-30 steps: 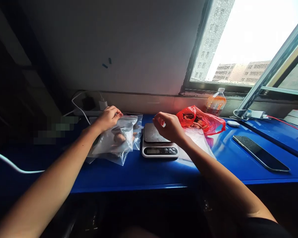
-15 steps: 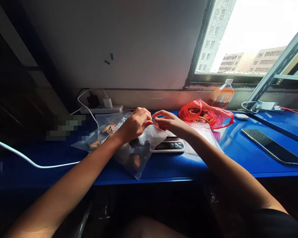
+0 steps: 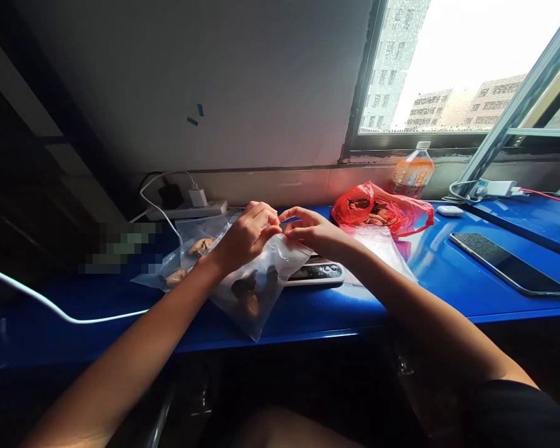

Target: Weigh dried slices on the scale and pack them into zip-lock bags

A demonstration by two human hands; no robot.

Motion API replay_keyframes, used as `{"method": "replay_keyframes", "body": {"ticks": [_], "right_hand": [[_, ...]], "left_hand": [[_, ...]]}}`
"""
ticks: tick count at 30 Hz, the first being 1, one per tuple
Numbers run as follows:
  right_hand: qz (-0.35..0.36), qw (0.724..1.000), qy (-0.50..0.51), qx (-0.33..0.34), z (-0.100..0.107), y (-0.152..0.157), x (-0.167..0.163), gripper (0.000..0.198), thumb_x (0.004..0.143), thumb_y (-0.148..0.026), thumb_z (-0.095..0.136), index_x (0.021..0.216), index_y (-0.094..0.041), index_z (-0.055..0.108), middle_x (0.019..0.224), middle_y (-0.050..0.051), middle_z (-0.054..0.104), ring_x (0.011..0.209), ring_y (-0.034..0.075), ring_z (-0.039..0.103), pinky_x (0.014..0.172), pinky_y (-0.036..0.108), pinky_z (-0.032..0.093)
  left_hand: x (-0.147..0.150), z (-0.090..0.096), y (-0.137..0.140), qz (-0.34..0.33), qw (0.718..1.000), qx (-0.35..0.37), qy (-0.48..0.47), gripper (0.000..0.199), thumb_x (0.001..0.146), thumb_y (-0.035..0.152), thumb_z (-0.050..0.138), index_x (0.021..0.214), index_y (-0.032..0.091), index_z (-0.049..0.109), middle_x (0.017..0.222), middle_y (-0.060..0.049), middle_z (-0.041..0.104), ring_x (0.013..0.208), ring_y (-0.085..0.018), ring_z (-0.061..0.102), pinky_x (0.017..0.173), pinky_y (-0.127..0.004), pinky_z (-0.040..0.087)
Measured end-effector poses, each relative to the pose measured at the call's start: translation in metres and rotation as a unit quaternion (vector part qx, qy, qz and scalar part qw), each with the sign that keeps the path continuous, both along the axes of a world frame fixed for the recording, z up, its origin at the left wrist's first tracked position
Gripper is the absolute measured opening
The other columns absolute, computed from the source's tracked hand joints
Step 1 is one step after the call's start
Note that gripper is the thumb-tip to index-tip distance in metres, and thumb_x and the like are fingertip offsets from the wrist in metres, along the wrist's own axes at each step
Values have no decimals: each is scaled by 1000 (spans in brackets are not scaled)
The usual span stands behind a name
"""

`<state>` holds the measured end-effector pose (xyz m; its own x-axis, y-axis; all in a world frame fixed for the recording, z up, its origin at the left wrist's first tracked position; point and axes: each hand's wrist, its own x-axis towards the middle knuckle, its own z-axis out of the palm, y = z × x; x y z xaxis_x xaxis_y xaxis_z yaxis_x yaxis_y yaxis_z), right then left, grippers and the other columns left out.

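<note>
My left hand (image 3: 248,236) pinches the upper edge of a clear zip bag (image 3: 273,277), which hangs tilted over the table's front part with dark and brown lumpy pieces inside. Close beside it, the fingers of my right hand (image 3: 313,231) are closed on the same edge. The fingertips of both hands nearly meet there. Behind the bag, and partly covered by it, lies a flat white scale (image 3: 316,274) with a dark button panel. More clear bags (image 3: 165,269) with brown pieces lie left of my left wrist.
A red plastic bag (image 3: 354,211) full of brown pieces sits behind my right forearm, with flat clear bags (image 3: 389,249) before it. An orange drink bottle (image 3: 414,171), a white earphone case (image 3: 449,211) and a phone (image 3: 508,264) are at right. A power strip (image 3: 214,207) and white cables are at left.
My right fingers have come onto the bag's edge, close to my left fingertips. The bag has shifted a little, and the whole view has swung slightly.
</note>
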<state>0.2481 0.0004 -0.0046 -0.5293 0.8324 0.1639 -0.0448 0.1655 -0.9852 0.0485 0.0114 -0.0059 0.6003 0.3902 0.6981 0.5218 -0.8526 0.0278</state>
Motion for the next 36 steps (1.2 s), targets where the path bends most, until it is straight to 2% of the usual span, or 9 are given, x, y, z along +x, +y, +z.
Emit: {"method": "replay_keyframes", "body": {"ticks": [6, 11, 14, 20, 24, 27, 31, 34, 36], "right_hand": [[23, 999, -34, 2, 4, -4, 1, 36, 65, -19, 62, 99, -22, 49, 69, -7, 55, 56, 9, 47, 51, 22, 32], [4, 1000, -13, 17, -5, 6, -3, 35, 64, -20, 62, 96, -21, 48, 66, -7, 54, 54, 9, 43, 50, 22, 28], [11, 1000, -14, 23, -7, 7, -3, 36, 64, -21, 61, 96, -21, 47, 70, -6, 54, 54, 8, 42, 49, 22, 26], [-4, 999, -5, 47, -12, 10, -5, 44, 62, -24, 63, 99, -22, 39, 65, -8, 46, 55, 8, 38, 49, 21, 24], [-54, 997, -20, 59, -16, 20, -3, 46, 59, -20, 62, 98, -21, 38, 65, -8, 45, 55, 8, 38, 49, 21, 25], [-90, 990, -50, 95, -14, 26, 3, 34, 59, -14, 59, 89, -20, 44, 66, -6, 46, 57, 9, 40, 50, 22, 27], [-47, 978, -103, 176, -5, 20, 6, 13, 72, -25, 59, 79, -16, 52, 68, -2, 50, 61, 10, 44, 53, 24, 31], [-42, 959, -150, 235, -1, 11, 3, 24, 79, -39, 60, 83, -16, 56, 73, -1, 54, 66, 11, 48, 59, 25, 36], [-56, 941, -172, 285, -2, 7, 2, 25, 79, -39, 63, 86, -16, 57, 79, 0, 57, 71, 13, 51, 64, 26, 39]], "left_hand": [[1, 1, -3, -19, 999, 0, 30, 28, 99, 37, 40, 84, 18, 55, 96, -9, 61, 96, -22, 53, 88, -39, 46], [-3, 6, -5, -26, 996, -34, 75, 4, 88, 23, 59, 89, 19, 58, 100, -7, 62, 102, -23, 53, 92, -38, 47], [-2, 6, -6, -34, 996, -32, 79, 7, 84, 15, 63, 88, 20, 59, 98, -5, 63, 102, -22, 52, 92, -38, 47], [3, -1, -3, -39, 997, -2, 67, 8, 87, 11, 60, 85, 19, 59, 97, -4, 63, 102, -21, 51, 93, -37, 46], [5, -3, -4, -59, 995, -2, 79, 7, 89, 13, 60, 85, 19, 60, 99, -4, 64, 105, -21, 51, 97, -39, 44], [3, -2, -4, -47, 996, -4, 77, 5, 89, 15, 60, 86, 19, 61, 103, -5, 64, 108, -22, 51, 98, -40, 43], [-2, 1, 1, -8, 998, 1, 65, 6, 88, 14, 60, 84, 18, 62, 107, -8, 61, 107, -23, 51, 95, -41, 45], [-7, 4, 4, 12, 999, -5, 47, 5, 88, 14, 59, 85, 18, 61, 107, -8, 61, 107, -24, 51, 94, -42, 45], [-9, 5, 5, 19, 999, -21, 40, 4, 88, 15, 59, 86, 18, 61, 108, -8, 61, 109, -24, 51, 94, -42, 45]]}}
